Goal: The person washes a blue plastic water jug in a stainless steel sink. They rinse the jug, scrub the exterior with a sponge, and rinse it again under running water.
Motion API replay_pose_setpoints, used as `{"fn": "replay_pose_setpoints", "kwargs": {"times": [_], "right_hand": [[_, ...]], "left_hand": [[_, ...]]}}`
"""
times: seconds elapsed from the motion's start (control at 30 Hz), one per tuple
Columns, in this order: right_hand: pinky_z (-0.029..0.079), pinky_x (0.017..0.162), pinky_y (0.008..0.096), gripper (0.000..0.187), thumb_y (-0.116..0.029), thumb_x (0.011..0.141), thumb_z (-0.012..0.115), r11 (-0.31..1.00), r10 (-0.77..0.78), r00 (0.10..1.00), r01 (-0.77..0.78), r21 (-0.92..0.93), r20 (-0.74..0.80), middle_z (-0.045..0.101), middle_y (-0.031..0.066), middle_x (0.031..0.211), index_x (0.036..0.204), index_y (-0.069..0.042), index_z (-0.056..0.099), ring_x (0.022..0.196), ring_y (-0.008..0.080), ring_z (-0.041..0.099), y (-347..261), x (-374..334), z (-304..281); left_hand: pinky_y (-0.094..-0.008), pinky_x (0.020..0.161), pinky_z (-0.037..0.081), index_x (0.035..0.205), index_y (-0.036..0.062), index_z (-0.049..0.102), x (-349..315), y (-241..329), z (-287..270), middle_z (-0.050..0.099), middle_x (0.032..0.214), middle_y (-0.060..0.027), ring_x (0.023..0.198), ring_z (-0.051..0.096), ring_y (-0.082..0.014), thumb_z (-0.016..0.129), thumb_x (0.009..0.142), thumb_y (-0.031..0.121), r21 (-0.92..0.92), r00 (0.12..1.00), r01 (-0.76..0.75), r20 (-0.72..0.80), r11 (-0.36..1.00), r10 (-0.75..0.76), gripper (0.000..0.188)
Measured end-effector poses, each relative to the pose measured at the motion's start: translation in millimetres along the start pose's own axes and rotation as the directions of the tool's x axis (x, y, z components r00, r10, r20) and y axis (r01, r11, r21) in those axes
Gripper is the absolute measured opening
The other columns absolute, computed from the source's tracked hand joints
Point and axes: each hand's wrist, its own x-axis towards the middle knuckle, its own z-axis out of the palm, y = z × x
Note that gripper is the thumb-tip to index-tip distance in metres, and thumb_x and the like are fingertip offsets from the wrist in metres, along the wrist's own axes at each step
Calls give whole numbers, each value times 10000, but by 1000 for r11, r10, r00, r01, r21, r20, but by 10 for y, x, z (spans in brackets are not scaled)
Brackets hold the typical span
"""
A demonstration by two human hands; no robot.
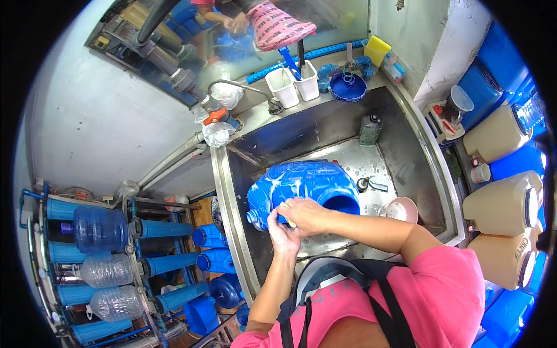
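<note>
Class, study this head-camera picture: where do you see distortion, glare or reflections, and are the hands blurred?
In the head view, black fisheye borders swallow the corners; the sink has bowed edges and a brightly lit floor; the wall panel carries reflections; the left hand and right hand show no obvious blur.

On my feed I have a steel sink (413, 165) with a spotted floor. I see a blue jug (307, 176) lying on its side in it, a greenish bottle (370, 132) standing in the back right corner, a pink bowl (411, 210) toward the right wall, and two white containers (282, 88) upright on its back ledge (255, 123).
</note>
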Motion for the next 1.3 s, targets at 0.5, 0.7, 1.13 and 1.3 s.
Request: {"fn": "replay_pose_setpoints", "kwargs": {"times": [0.5,0.7,1.13,1.3], "right_hand": [[511,683,454,415,-226,649,765,990,-138,972,140,6,190,674,177,839,1029,-107,650,835,387,654,293,-225,693],[448,755,450,216,-210,763,636,845,-65,996,26,-535,-55,646,116,930,969,-147,640,945,277,629,82,-20,354],[474,701,436,298,-196,647,693,928,-85,757,-177,-328,-648,648,37,841,941,-247,699,834,274,631,185,-271,-1197],[528,767,374,393,-230,613,710,985,128,601,-171,30,-789,692,90,970,996,-142,692,879,308,653,528,-1015,-1479]], "left_hand": [[-481,972,433,1307,128,499,61,-508,-695,582,1258,-103,1167,546,-282,464,795,773,-41,838,255,-489,966,-242,823],[-377,960,384,1245,182,568,-3,-234,-194,635,1222,1,1127,572,-181,481,896,611,140,975,219,-60,966,-213,560],[-564,974,337,1290,102,488,920,-87,-1074,507,1311,-193,1164,447,-396,233,749,859,81,915,217,-363,973,-174,965],[-525,1029,368,1362,142,481,793,166,-685,532,1333,-107,1235,476,-326,271,835,766,-121,996,-68,50,990,74,844]]}}
